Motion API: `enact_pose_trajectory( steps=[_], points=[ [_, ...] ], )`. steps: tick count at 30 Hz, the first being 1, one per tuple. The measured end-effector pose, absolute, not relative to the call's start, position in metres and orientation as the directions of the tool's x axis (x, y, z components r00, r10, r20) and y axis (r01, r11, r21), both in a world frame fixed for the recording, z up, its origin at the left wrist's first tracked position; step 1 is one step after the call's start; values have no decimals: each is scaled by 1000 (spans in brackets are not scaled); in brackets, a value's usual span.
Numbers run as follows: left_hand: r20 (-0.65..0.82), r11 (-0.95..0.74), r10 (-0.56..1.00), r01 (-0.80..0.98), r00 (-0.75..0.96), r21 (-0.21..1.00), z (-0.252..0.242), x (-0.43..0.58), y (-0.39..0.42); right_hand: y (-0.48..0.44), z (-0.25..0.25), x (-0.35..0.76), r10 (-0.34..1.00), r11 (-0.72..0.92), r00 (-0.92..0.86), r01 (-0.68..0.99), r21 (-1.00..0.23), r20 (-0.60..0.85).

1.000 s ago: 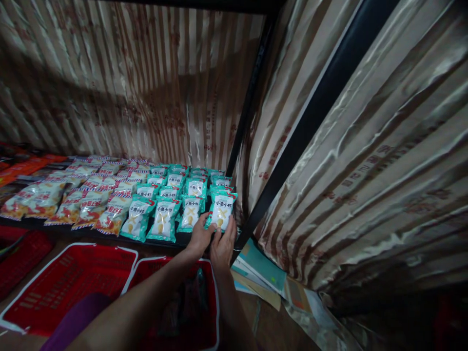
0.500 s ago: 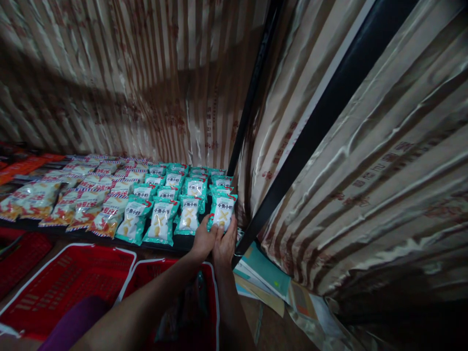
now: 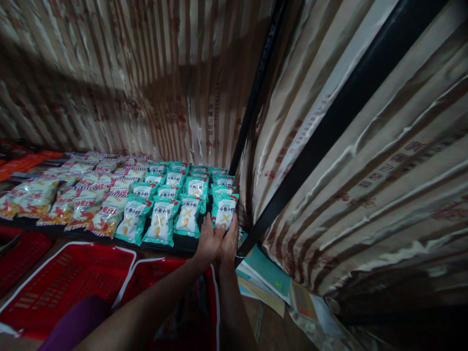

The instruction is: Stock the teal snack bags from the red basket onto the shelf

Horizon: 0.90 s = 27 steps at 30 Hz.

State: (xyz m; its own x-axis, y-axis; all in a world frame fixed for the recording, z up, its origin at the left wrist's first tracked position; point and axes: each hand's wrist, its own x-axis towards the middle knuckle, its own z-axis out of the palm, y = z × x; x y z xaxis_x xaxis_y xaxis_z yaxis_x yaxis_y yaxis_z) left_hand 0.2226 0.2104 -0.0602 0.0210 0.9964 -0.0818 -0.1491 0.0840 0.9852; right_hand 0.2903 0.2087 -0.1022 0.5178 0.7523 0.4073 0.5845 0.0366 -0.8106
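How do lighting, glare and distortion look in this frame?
Head view throughout: dim, a broad shadow across the back curtain; glints on the teal packets, front lettering readable; contents of the rightmost red basket too dark to identify; slant of the thick black post possibly lens distortion.

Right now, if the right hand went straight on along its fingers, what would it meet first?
The teal-and-white plastic snack packet the right hand is touching; beyond it, probably another teal-and-white packet, though depth is unclear.

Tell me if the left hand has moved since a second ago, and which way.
Yes, slightly: the left hand has shifted right, a little nearer the thick black post.
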Motion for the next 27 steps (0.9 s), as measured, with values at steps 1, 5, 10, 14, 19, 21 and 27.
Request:
enact_pose_trajectory(
  steps=[1,5,10,14,19,21,27],
  points=[
    [-70,70,998,-107,3,992,-59,223,210,209,-102,291,751,38,520,580,-813,406],
    [-18,19,999,36,-27,999,-52,222,214,212,-100,290,746,28,535,569,-822,396],
    [-14,15,1000,164,-7,986,-50,222,225,218,-100,290,727,45,531,595,-803,434],
    [-1,-2,1000,299,9,954,-51,221,232,223,-100,292,716,64,531,596,-800,453],
    [-8,0,1000,319,27,948,-49,219,236,225,-96,294,714,71,534,588,-806,453],
    [13,-25,999,317,38,948,-50,219,238,225,-95,294,713,68,535,590,-804,453],
    [46,-49,999,306,17,951,-55,222,242,225,-93,294,730,69,505,615,-785,460]
  ],
)
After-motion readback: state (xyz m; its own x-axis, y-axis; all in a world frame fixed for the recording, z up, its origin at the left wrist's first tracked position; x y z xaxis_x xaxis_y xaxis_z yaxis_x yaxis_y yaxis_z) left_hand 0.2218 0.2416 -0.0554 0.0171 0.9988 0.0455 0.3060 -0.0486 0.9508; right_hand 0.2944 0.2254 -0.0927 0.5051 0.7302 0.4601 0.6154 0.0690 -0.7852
